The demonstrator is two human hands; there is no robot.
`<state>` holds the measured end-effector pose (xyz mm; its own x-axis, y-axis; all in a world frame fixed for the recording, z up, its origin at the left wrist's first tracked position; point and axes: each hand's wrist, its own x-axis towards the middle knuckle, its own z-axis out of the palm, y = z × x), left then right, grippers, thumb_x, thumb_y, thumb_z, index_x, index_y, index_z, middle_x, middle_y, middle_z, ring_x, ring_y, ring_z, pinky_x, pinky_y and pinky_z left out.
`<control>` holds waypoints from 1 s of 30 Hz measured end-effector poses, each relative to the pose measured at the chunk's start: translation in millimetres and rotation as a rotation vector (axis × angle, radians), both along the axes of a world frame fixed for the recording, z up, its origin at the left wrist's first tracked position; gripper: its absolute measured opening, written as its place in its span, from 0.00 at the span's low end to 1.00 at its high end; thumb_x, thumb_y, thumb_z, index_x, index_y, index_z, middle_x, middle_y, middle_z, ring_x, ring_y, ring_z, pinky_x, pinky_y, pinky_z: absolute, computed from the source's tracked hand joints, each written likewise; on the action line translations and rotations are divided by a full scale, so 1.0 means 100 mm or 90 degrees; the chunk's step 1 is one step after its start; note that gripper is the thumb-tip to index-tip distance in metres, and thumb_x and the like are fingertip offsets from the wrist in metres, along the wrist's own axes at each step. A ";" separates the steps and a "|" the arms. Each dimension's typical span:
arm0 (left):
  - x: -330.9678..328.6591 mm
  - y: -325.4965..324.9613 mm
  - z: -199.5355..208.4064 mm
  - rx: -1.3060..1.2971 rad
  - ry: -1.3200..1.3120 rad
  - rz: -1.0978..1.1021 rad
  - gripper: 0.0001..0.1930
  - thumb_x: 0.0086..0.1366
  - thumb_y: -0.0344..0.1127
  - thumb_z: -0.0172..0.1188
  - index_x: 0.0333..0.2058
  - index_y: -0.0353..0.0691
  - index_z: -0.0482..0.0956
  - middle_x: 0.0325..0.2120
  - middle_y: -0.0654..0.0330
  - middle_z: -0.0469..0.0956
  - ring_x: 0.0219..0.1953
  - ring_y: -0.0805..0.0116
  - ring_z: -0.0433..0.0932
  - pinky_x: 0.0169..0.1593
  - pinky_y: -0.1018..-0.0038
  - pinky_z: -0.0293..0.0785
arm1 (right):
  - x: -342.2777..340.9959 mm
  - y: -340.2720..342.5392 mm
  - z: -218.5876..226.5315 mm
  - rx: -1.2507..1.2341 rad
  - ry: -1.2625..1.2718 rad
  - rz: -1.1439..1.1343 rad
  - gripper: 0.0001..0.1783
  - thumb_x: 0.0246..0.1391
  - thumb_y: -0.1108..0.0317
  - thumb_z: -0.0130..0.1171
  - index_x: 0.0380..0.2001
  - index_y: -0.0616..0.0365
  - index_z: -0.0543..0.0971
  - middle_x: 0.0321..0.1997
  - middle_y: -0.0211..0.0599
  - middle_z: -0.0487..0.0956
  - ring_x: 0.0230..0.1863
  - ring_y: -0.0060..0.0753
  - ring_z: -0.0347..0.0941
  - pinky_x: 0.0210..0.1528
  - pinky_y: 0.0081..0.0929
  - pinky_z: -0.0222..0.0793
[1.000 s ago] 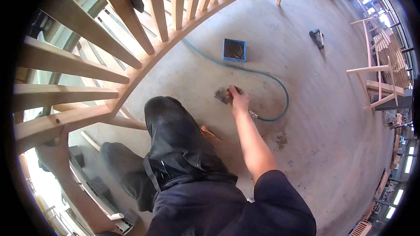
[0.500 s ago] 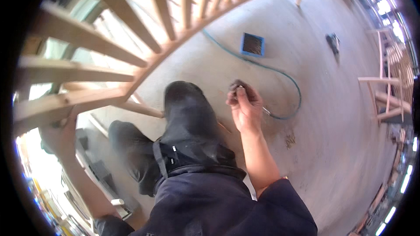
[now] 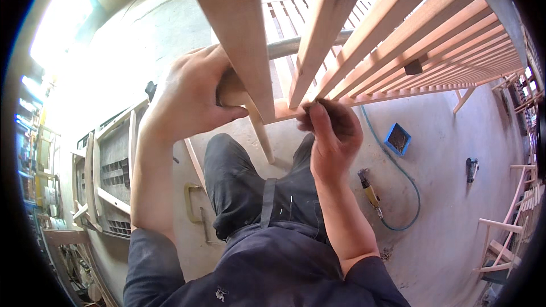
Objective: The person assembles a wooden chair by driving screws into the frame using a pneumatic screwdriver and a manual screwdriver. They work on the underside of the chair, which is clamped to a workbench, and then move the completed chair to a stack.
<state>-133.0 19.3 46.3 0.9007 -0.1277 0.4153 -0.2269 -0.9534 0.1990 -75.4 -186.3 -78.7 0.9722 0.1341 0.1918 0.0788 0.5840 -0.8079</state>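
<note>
A slatted wooden frame, with pale slats fanning up and away to the right, stands over my knees. My left hand wraps round the wood at its near left end; the thumb shows, while a slat hides most of the fingertips. Against the lower rail, just right of the first slats, my right hand is closed, thumb pressed to curled fingers. Whatever those fingers hold, if anything, is hidden. A grey metal bar passes behind the slats. One dark block sits among the slats farther right.
On the floor at right lie a yellow and black air tool on a green hose, a blue box of small dark pieces, and another tool. A clamp and black crates lie left. Wooden chair frames stand far right.
My view has swung left toward the frame's near end. My right hand has gone from open space over the floor up to the lower rail. The left hand still grips the frame's end.
</note>
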 end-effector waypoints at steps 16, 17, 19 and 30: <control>0.06 -0.15 -0.08 -0.018 -0.012 0.061 0.29 0.35 0.33 0.78 0.41 0.43 0.79 0.36 0.56 0.81 0.41 0.49 0.80 0.45 0.59 0.76 | 0.12 0.47 0.08 0.044 0.028 0.004 0.09 0.62 0.72 0.62 0.42 0.66 0.81 0.36 0.39 0.85 0.32 0.25 0.82 0.34 0.19 0.77; 0.05 -0.16 -0.08 -0.023 -0.008 0.065 0.29 0.35 0.33 0.78 0.41 0.43 0.79 0.36 0.56 0.81 0.41 0.48 0.80 0.45 0.59 0.76 | 0.12 0.47 0.10 0.048 0.030 0.006 0.09 0.62 0.71 0.62 0.42 0.65 0.81 0.36 0.39 0.85 0.32 0.25 0.82 0.34 0.19 0.77; 0.06 -0.16 -0.09 -0.020 -0.011 0.065 0.29 0.35 0.32 0.77 0.41 0.43 0.79 0.36 0.56 0.81 0.41 0.48 0.80 0.45 0.58 0.76 | 0.10 0.48 0.11 0.056 0.042 0.005 0.09 0.62 0.71 0.62 0.42 0.65 0.81 0.36 0.38 0.85 0.31 0.25 0.82 0.34 0.19 0.77; 0.04 -0.13 -0.05 0.017 -0.048 0.034 0.29 0.38 0.33 0.76 0.44 0.43 0.77 0.37 0.56 0.81 0.41 0.49 0.80 0.45 0.58 0.77 | 0.09 0.50 0.22 -0.070 0.005 0.009 0.09 0.61 0.72 0.64 0.40 0.69 0.83 0.32 0.34 0.83 0.32 0.19 0.77 0.35 0.17 0.74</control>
<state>-129.3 6.2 41.4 0.8729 -0.0917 0.4793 -0.1883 -0.9694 0.1575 -66.7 -136.6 -56.7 0.9715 0.1682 0.1673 0.0641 0.4930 -0.8677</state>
